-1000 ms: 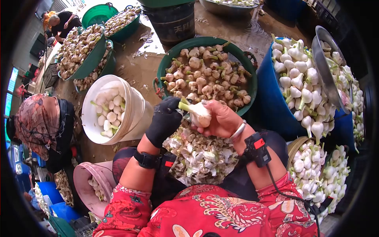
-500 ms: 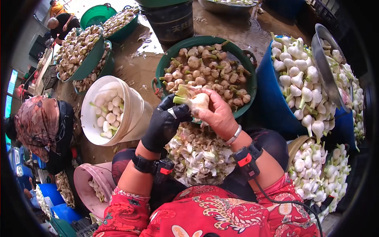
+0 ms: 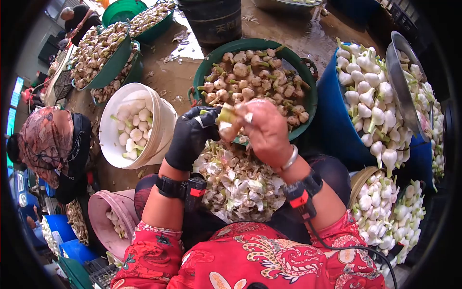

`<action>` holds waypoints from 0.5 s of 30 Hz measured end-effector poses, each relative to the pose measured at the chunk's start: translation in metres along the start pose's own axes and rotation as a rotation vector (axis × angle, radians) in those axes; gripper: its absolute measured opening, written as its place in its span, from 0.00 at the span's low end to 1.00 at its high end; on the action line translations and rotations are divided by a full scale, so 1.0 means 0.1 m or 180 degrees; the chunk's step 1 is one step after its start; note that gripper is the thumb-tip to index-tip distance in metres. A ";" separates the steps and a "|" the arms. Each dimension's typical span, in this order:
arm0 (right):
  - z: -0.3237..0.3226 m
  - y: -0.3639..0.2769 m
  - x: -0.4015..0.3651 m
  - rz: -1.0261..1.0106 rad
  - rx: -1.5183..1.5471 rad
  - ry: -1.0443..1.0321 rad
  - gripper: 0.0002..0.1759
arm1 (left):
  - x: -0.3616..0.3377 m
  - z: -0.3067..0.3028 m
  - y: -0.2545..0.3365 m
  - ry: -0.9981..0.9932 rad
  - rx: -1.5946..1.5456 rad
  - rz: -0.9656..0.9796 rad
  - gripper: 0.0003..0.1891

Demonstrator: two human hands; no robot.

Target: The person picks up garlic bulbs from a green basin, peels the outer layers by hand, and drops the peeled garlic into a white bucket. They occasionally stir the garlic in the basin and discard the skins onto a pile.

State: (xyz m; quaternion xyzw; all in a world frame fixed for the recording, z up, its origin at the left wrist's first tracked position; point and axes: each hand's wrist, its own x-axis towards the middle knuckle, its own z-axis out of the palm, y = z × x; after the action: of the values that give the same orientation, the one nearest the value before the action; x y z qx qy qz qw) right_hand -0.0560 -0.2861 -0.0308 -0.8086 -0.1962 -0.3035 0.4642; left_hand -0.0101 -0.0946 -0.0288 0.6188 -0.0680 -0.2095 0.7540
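Observation:
My left hand (image 3: 191, 137), in a black glove, is closed around a garlic bulb (image 3: 228, 126) with a greenish stem stub. Bare and wearing a silver bangle, my right hand (image 3: 270, 129) pinches the bulb's outer skin near the stem; its fingertips are slightly blurred. Below both hands, a heap of peeled garlic skins (image 3: 240, 185) lies between my knees. Just beyond them stands a green tub (image 3: 200, 67) of unpeeled, brownish garlic bulbs (image 3: 262, 72) in murky water.
At left, a white bucket (image 3: 161, 123) holds peeled bulbs; a pink bucket (image 3: 103, 212) sits below it. To the right are a blue tub (image 3: 332, 103) heaped with white garlic and a metal basin (image 3: 406, 82). Another person (image 3: 48, 144) bends at far left. A dark bucket (image 3: 211, 21) stands ahead.
My right hand has turned over, knuckles up, and now pinches the skin by the stem instead of cupping the bulb. The bulb has tipped lower in my left hand.

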 end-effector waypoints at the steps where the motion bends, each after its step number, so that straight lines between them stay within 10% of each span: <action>1: 0.00 -0.14 -0.02 -0.0238 -0.0014 -0.0280 0.13 | 0.01 -0.08 0.01 -0.0026 0.1319 0.0946 0.10; 2: 0.02 -0.19 -0.13 -0.0336 -0.0202 -0.0819 0.12 | 0.03 -0.17 0.03 -0.0049 0.2665 0.1881 0.10; 4: 0.15 -0.14 -0.45 0.0045 -0.0118 -0.1824 0.04 | -0.05 -0.23 0.12 0.0034 0.2859 0.1464 0.12; 6: 0.14 0.02 -0.58 0.1144 -0.0187 -0.3071 0.07 | -0.01 -0.23 -0.01 0.0197 0.0879 0.1511 0.12; 7: 0.15 0.10 -0.62 0.1370 -0.0062 -0.2954 0.09 | 0.08 -0.29 -0.10 0.0337 -0.0776 0.0890 0.13; 12: 0.18 0.06 -0.45 0.2326 0.1088 -0.2643 0.15 | -0.04 -0.24 -0.13 0.0096 -0.1033 0.0311 0.18; 15: 0.24 0.02 -0.28 0.2627 0.1985 -0.0755 0.13 | -0.13 -0.07 -0.07 0.0344 -0.1238 0.0117 0.17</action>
State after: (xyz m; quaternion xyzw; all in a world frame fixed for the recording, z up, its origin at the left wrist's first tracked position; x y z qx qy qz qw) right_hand -0.0679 -0.2676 -0.0601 -0.6709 0.0062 0.0706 0.7381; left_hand -0.0210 -0.0842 -0.0351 0.4706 0.0030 -0.1713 0.8656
